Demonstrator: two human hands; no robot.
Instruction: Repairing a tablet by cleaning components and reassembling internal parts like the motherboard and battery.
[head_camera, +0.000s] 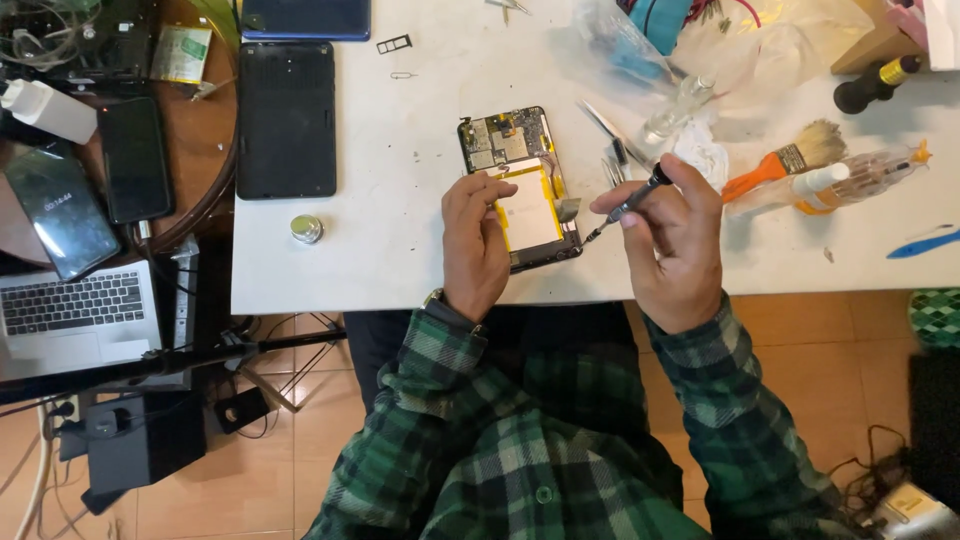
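The left hand (475, 245) hides the opened tablet's (520, 185) lower left; the screwdriver (625, 205) tip is indistinct.

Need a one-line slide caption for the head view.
Left hand steadies an opened tablet while right hand works a screwdriver at its edge.

A matt white table top (400, 250) is seen, lightly marked with specks. On it lies an opened tablet (520, 185) with bare circuit board, a smooth pale battery edged in glossy yellow tape, and a dark plastic frame. A slim screwdriver (628, 205) with a metal shaft and black plastic grip is held in the right hand (675, 240). The left hand (475, 245) emerges from a soft green checked cloth sleeve (430, 360). Nearby are a bristle brush (785, 160) with glossy orange handle, a matt black tablet back (286, 120), and a shiny metal cap (307, 229).
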